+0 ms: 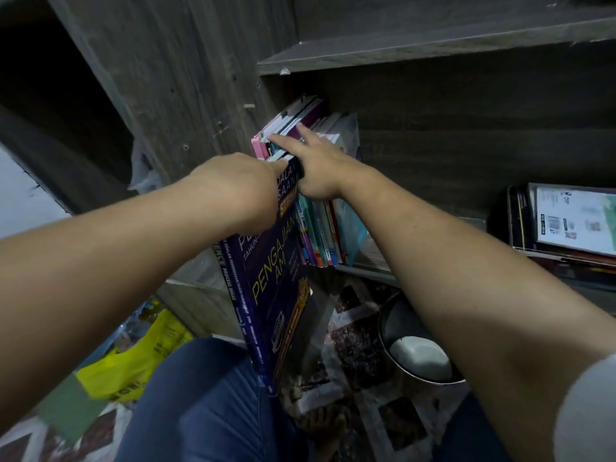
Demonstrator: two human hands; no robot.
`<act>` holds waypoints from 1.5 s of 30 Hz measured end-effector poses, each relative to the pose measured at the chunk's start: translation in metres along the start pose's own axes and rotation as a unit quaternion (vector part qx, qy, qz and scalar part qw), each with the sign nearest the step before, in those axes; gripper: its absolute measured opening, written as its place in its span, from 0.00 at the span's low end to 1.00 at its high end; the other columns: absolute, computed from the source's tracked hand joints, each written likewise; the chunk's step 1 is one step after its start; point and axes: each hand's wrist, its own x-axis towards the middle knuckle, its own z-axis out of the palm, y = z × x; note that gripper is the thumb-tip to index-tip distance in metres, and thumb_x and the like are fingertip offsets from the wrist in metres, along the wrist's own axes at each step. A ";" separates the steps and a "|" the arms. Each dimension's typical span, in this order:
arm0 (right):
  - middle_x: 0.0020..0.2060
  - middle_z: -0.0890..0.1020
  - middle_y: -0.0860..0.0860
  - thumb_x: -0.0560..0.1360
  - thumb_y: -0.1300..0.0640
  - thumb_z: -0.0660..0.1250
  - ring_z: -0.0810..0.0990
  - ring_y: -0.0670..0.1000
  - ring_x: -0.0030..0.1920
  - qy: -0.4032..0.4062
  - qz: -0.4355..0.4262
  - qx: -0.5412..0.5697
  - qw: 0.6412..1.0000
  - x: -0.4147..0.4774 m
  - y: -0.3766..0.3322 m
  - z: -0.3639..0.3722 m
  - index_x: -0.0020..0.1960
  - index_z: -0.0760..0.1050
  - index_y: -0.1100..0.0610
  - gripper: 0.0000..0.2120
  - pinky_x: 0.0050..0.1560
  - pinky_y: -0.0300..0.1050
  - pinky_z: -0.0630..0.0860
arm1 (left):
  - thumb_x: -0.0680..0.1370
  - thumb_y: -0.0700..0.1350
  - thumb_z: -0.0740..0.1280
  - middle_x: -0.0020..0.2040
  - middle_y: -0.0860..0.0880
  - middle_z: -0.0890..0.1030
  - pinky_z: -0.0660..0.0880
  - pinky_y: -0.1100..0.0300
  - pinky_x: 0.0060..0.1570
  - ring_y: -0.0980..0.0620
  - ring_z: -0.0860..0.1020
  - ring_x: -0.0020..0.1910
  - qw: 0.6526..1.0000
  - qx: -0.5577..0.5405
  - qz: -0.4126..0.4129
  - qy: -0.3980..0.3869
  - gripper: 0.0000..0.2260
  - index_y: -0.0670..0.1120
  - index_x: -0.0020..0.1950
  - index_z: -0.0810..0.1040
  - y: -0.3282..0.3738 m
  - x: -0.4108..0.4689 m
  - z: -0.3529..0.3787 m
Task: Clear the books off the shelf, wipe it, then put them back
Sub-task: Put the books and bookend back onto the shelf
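Shelf (433,155): dark wood, row of books (320,235) upright at left.
Left hand (240,191): grips purple book (276,295) (titled "PENGAJIAN AM").
Right hand (320,171): fingers spread straight, resting on row tops.

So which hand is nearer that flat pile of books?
Right. The right hand presses the upright books, left of the pile; the left hand, gripping the purple book, is farther left.

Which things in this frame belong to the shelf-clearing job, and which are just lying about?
Job: purple book, gripped by the left hand; row of upright books, touched on top by the right hand; shelf; flat stack of books, probably.
Lying about: yellow bag; metal bowl holding something white.
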 end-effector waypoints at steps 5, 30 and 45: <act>0.78 0.54 0.53 0.68 0.56 0.67 0.46 0.60 0.77 0.046 -0.015 0.042 0.998 -0.001 0.010 0.018 0.76 0.45 0.34 0.46 0.74 0.61 0.51 | 0.80 0.51 0.61 0.70 0.42 0.71 0.74 0.49 0.57 0.40 0.72 0.64 1.000 -0.024 0.003 -0.008 0.31 0.58 0.79 0.49 0.002 0.004 0.008; 0.58 0.75 0.51 0.70 0.48 0.69 0.71 0.57 0.61 0.236 0.018 -0.124 0.964 -0.035 0.076 -0.006 0.53 0.70 0.52 0.16 0.51 0.49 0.71 | 0.80 0.56 0.62 0.74 0.43 0.66 0.67 0.54 0.64 0.41 0.68 0.69 0.997 0.014 0.073 -0.033 0.32 0.59 0.78 0.46 -0.002 0.010 -0.027; 0.55 0.74 0.46 0.65 0.46 0.76 0.71 0.51 0.60 0.256 -0.013 -0.013 0.967 -0.064 0.096 -0.008 0.48 0.71 0.51 0.19 0.55 0.45 0.71 | 0.78 0.47 0.65 0.70 0.41 0.71 0.73 0.51 0.58 0.38 0.73 0.64 0.992 -0.029 0.021 0.119 0.33 0.56 0.79 0.53 0.028 0.103 -0.035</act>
